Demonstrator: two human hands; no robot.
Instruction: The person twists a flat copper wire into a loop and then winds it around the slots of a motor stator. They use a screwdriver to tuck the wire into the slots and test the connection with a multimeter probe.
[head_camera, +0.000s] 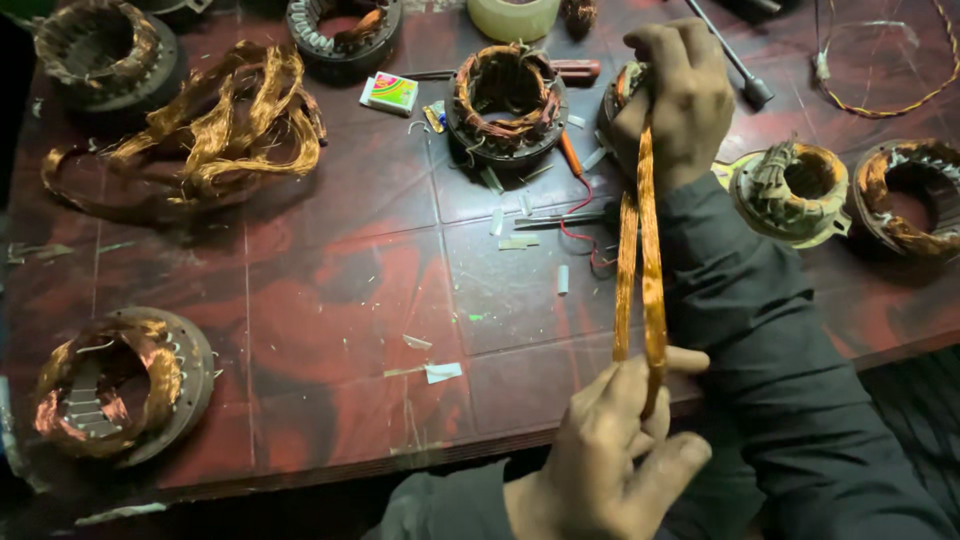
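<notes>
Nearest the camera, at about six o'clock, the left hand (600, 465) grips the lower end of a long loop of copper wire (640, 260), fingers curled together and pinched on the strands with the thumb stretched across them. That loop runs straight up toward one o'clock, pulled taut into two bright parallel bands, to the right hand (680, 95), whose fingers are closed over its top end. Just behind the right hand, partly hidden by it, sits a round motor core (618, 95); whether the loop touches it cannot be told.

All of this is above a red tiled table (340, 300). At twelve o'clock stands another wound motor core (505, 100), with a small matchbox-like packet (390, 92) just to its left and a red-handled screwdriver (570, 70) to its right. At ten o'clock lies a loose tangle of copper wire (215, 125). At eight o'clock a wound core (120, 385) lies near the table's edge. At three o'clock two more cores (795, 190) sit side by side. Scraps of pale paper (440, 372) lie scattered near the middle.
</notes>
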